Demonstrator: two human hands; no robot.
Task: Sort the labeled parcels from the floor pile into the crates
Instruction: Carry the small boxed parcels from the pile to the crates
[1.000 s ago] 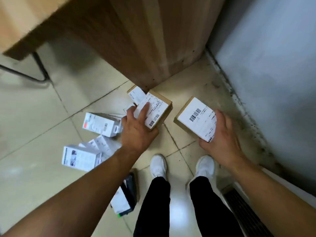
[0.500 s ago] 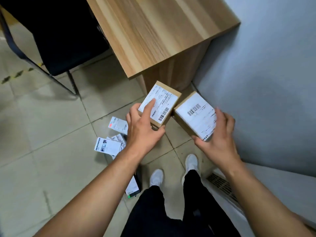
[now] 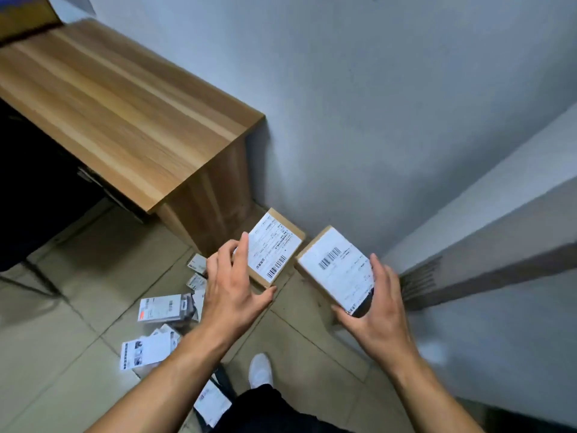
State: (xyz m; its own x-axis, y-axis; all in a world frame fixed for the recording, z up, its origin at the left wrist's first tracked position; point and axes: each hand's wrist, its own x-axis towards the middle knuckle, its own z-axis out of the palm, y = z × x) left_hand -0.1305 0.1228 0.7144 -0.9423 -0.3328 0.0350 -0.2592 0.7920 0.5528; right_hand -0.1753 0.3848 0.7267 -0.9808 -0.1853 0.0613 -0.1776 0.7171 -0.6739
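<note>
My left hand (image 3: 232,290) grips a brown cardboard parcel (image 3: 274,248) with a white barcode label, fingers on top and thumb along its near edge. My right hand (image 3: 379,304) holds a second labeled brown parcel (image 3: 335,270) from its near right corner. Both parcels are lifted in front of me, side by side and tilted. On the tiled floor at lower left lies the pile of white labeled parcels (image 3: 162,307), with one more parcel (image 3: 210,403) by my leg. No crate is plainly in view.
A wooden desk (image 3: 125,120) stands at the left against the grey wall (image 3: 374,104). A dark chair (image 3: 31,182) sits under its left side. A white ledge with a vent grille (image 3: 420,284) runs along the right. My white shoe (image 3: 260,370) is on the floor.
I have stood up, lifting both parcels off the floor. The view has swung up and right, showing the desk top and wall. The floor pile now lies farther below.
</note>
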